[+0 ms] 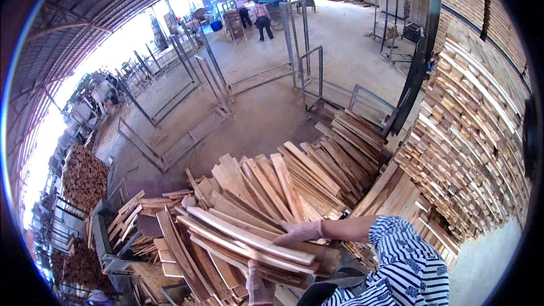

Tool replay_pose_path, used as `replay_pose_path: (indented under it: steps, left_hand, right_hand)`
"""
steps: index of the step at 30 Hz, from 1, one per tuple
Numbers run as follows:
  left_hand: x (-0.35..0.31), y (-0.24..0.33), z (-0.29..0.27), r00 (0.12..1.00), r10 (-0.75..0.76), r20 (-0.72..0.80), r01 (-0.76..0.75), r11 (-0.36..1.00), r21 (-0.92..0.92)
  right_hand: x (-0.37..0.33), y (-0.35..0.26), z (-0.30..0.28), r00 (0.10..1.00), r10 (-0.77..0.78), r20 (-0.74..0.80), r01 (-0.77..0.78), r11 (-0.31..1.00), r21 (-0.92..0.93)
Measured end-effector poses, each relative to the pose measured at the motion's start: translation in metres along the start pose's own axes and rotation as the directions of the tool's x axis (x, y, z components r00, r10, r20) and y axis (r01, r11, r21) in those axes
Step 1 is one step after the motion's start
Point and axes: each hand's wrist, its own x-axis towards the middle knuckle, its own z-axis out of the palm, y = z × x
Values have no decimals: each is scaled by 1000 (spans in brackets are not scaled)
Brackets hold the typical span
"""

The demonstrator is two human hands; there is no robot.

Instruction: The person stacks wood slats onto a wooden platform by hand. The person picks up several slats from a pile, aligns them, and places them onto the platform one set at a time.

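In the lower middle several long, pale wooden planks (249, 234) lie lengthwise between my hands, their near right ends close to my body. My right hand (299, 231), in a light knitted glove, reaches across from the right and grips the far edge of these planks, thumb and fingers apart. On the near side, my gloved left hand (259, 287) holds the lower edge with the thumb up against the wood. Its other fingers are hidden. Beneath and beyond them spreads a heap of loose planks (289, 184), fanned out side by side.
A tall stack of boards (470, 141) rises at the right beside a dark post (412, 88). Metal frames (218, 88) stand on the concrete floor (255, 116) ahead. Bundled wood (85, 178) is piled at left. Two people (262, 20) stand far back.
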Motion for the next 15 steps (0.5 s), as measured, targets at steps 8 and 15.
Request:
replay_pose_path:
  steps: [8,15]
  left_hand:
    - [13,-21,-31,990,45,132,-17,978,-206]
    - [-28,-5,-12,975,63,211,-45,995,-89]
  right_hand:
    - [-24,2,27,993,49,-111,-40,995,89]
    - [-59,3,38,991,-112,-72,124,973,197]
